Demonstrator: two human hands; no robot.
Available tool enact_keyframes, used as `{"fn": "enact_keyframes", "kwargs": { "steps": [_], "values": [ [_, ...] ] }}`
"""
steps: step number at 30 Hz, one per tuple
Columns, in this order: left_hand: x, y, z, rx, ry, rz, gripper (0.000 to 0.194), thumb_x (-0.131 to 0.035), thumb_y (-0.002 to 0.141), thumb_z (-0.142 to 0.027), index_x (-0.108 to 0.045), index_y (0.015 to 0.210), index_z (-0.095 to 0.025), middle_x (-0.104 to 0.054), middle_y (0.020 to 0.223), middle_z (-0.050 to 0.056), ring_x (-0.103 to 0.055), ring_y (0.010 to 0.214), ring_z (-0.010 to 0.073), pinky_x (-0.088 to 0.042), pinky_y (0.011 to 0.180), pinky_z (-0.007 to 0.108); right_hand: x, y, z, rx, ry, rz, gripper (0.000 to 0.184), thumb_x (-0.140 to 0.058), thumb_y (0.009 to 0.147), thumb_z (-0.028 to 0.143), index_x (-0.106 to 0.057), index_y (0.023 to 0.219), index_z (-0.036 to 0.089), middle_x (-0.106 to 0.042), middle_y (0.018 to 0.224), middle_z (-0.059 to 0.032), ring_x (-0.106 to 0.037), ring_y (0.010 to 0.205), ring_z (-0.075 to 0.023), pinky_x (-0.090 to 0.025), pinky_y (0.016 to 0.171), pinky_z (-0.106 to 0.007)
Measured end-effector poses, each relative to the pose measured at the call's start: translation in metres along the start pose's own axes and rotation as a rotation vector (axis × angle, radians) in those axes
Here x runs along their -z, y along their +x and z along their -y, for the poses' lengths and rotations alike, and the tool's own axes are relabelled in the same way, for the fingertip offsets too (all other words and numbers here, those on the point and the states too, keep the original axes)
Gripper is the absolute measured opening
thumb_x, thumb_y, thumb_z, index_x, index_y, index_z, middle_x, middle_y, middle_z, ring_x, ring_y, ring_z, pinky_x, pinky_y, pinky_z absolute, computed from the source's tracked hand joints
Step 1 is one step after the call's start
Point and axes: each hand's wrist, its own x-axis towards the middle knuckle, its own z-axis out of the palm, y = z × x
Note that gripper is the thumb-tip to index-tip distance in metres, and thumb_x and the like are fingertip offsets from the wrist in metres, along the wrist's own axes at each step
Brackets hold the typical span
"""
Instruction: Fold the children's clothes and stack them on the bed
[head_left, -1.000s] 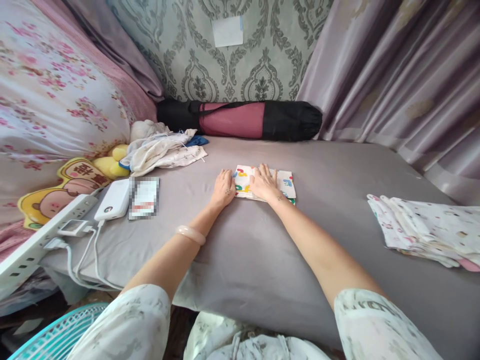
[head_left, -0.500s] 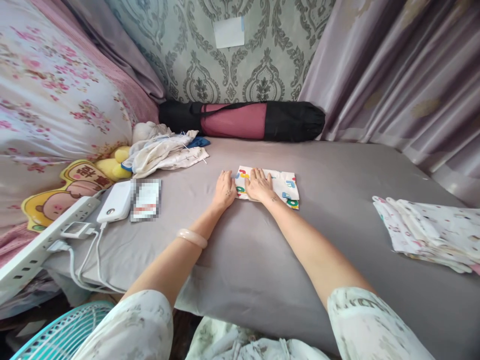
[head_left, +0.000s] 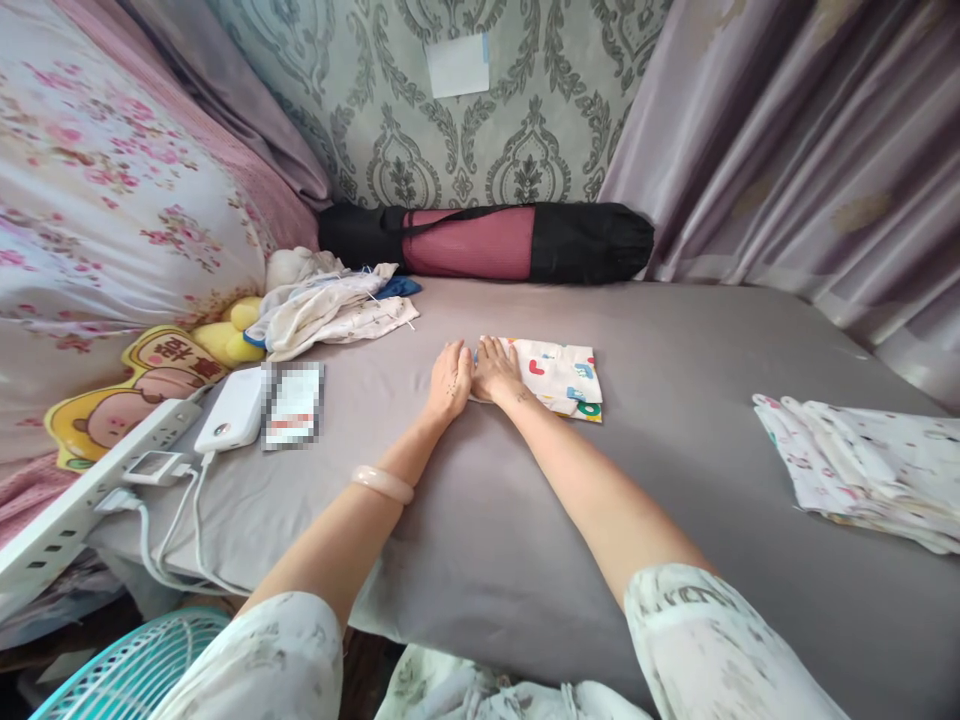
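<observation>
A folded white cloth (head_left: 559,372) with colourful prints lies flat on the grey bed sheet (head_left: 495,520). My right hand (head_left: 496,370) rests palm down on its left part, fingers stretched out and pointing away from me. Right beside it, my left hand (head_left: 451,380) lies at the cloth's left edge with its fingers extended. The two hands are nearly touching. They cover the left end of the cloth, while its right end shows a lower layer sticking out at the near corner.
At right lies a stack of folded cloths (head_left: 862,465). Crumpled clothes (head_left: 330,310) sit at back left, before a rolled mat bag (head_left: 480,243). On the left are a white power bank (head_left: 234,408), a power strip (head_left: 82,500) and cables. A fan (head_left: 142,670) stands below.
My right hand has slid left across the cloth toward my left hand, uncovering more of the printed middle. My left hand stays about where it was.
</observation>
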Motion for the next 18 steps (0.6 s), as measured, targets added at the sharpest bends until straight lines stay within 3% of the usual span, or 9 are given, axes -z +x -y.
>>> {"fn": "enact_keyframes", "kwargs": {
  "steps": [4, 9, 14, 18],
  "values": [
    [0.0, -0.003, -0.001, -0.025, 0.056, 0.041, 0.056, -0.016, 0.1, -0.039, -0.044, 0.141, -0.014, -0.045, 0.149, 0.011, -0.029, 0.145, 0.0213, -0.023, 0.119, 0.043, 0.006, -0.001, -0.008, 0.036, 0.08, 0.005, 0.061, -0.014, 0.099, 0.034, -0.025, 0.152, 0.008, -0.019, 0.161, -0.0089, -0.012, 0.148, -0.0206, -0.008, 0.119, -0.044],
    [-0.001, -0.01, -0.008, -0.109, 0.184, 0.134, 0.054, -0.016, 0.101, -0.039, -0.039, 0.146, -0.021, -0.039, 0.154, 0.006, -0.022, 0.147, 0.0231, -0.017, 0.12, 0.05, 0.017, -0.008, -0.04, 0.046, 0.055, -0.132, 0.058, -0.016, 0.099, 0.033, -0.029, 0.151, 0.011, -0.022, 0.16, -0.0089, -0.011, 0.148, -0.0225, -0.006, 0.119, -0.048],
    [-0.003, -0.013, -0.014, -0.212, 0.357, 0.266, 0.051, -0.023, 0.1, -0.04, -0.039, 0.147, -0.027, -0.039, 0.154, 0.002, -0.019, 0.148, 0.0258, -0.012, 0.119, 0.056, 0.014, -0.013, -0.062, 0.094, -0.031, -0.038, 0.057, -0.018, 0.099, 0.034, -0.031, 0.151, 0.013, -0.026, 0.159, -0.007, -0.015, 0.147, -0.0245, -0.01, 0.118, -0.05],
    [-0.002, -0.013, -0.015, -0.227, 0.412, 0.295, 0.05, -0.025, 0.1, -0.041, -0.043, 0.144, -0.026, -0.041, 0.152, 0.004, -0.021, 0.147, 0.0277, -0.013, 0.118, 0.058, 0.01, -0.011, -0.062, 0.095, -0.032, -0.072, 0.057, -0.018, 0.099, 0.034, -0.032, 0.151, 0.014, -0.029, 0.158, -0.007, -0.019, 0.146, -0.0248, -0.012, 0.118, -0.05]
  ]
}}
